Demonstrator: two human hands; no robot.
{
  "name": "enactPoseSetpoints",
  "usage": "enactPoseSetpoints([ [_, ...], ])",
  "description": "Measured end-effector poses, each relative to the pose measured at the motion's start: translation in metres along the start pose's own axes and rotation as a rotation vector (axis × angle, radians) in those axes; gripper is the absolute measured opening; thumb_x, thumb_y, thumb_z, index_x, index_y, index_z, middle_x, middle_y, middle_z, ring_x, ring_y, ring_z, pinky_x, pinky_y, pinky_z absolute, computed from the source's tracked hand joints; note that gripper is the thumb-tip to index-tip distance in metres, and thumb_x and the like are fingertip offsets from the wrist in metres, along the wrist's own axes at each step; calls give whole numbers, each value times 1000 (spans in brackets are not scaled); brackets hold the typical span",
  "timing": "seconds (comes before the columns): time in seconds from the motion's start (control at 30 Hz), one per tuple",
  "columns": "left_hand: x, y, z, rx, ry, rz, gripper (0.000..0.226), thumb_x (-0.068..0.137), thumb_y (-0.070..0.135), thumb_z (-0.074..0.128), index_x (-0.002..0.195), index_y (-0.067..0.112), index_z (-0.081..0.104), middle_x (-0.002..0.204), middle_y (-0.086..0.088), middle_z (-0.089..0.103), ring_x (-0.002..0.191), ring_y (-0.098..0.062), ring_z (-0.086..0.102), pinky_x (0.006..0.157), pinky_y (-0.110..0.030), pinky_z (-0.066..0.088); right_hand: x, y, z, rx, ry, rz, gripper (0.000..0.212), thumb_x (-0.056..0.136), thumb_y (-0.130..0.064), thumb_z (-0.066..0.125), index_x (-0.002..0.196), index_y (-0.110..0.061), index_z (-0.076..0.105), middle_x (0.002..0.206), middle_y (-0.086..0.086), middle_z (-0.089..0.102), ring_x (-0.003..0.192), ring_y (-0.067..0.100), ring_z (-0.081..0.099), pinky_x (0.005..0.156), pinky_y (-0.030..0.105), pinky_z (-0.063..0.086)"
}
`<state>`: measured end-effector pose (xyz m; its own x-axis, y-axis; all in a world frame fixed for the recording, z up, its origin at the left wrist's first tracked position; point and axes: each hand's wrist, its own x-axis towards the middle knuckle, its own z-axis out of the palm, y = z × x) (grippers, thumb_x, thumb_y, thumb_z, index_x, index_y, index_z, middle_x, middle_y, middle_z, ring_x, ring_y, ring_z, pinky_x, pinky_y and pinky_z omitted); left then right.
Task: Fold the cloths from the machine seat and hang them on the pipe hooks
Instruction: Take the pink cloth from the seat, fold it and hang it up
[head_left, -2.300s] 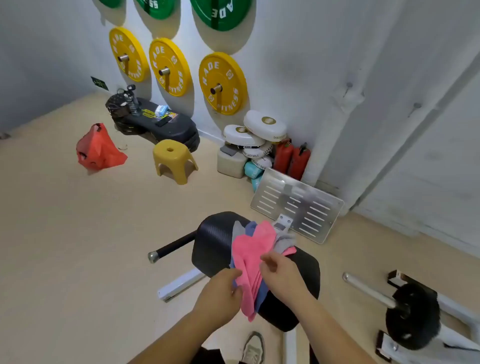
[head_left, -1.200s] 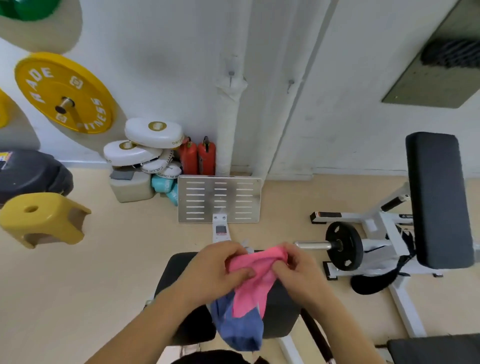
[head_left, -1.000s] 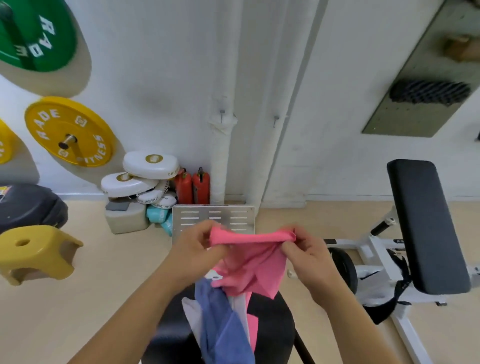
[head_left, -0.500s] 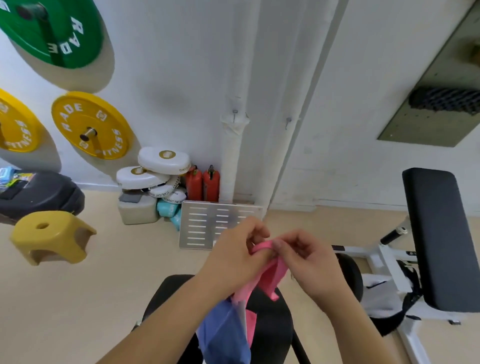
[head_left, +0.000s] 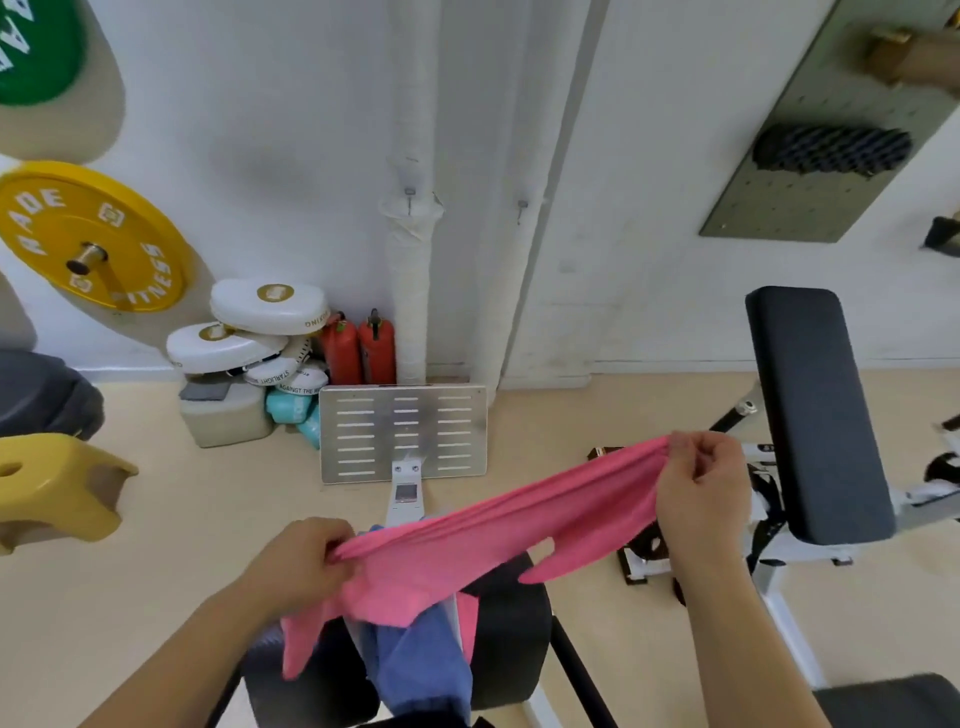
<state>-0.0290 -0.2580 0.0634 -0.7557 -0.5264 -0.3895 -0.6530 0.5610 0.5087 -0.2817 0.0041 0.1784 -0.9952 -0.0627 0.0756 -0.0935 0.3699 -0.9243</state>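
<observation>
A pink cloth (head_left: 498, 540) is stretched between both hands above the black machine seat (head_left: 514, 629). My left hand (head_left: 298, 564) pinches its lower left end; my right hand (head_left: 698, 488) grips the other end, raised to the right. Beneath it a blue cloth (head_left: 421, 670) and a second pink piece hang over the seat. On the wall ahead stand two white pipes, each with a small hook: one hook (head_left: 410, 196) on the wrapped pipe (head_left: 411, 291), another hook (head_left: 522, 207) to its right. Both hooks are bare.
A slotted metal footplate (head_left: 402, 434) leans ahead of the seat. White pads, red extinguishers (head_left: 358, 348) and a yellow stool (head_left: 57, 488) are at the left. A black padded bench (head_left: 815, 415) on a white frame stands at the right. Yellow weight plates hang on the wall.
My hands were close together on the bunched pink cloth; now they have pulled apart, the right up and rightward, the left down, stretching the cloth wide.
</observation>
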Motion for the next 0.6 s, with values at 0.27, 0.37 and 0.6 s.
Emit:
enactPoseSetpoints([
  [0.27,-17,85,-60,-674,138,76,8,95,14,70,92,14,76,82,-7,80,72,-12,70,72,-30,55,-33,-11,26,-24,-338,-96,6,98,-19,66,92,-21,66,93,-4,71,84,10,64,74,26,50],
  [0.37,-33,122,-67,-741,118,175,17,100,18,63,92,18,78,79,-11,77,69,-18,65,70,-34,53,-58,-32,50,57,-627,-136,10,94,-7,70,87,-13,67,113,-13,70,83,2,65,74,18,53],
  [0.6,-43,113,-48,-380,263,300,25,97,13,57,103,31,72,90,16,73,86,0,66,77,-16,51,-74,-36,75,112,-767,-123,10,95,4,65,86,1,60,72,7,63,66,2,59,64,17,51],
])
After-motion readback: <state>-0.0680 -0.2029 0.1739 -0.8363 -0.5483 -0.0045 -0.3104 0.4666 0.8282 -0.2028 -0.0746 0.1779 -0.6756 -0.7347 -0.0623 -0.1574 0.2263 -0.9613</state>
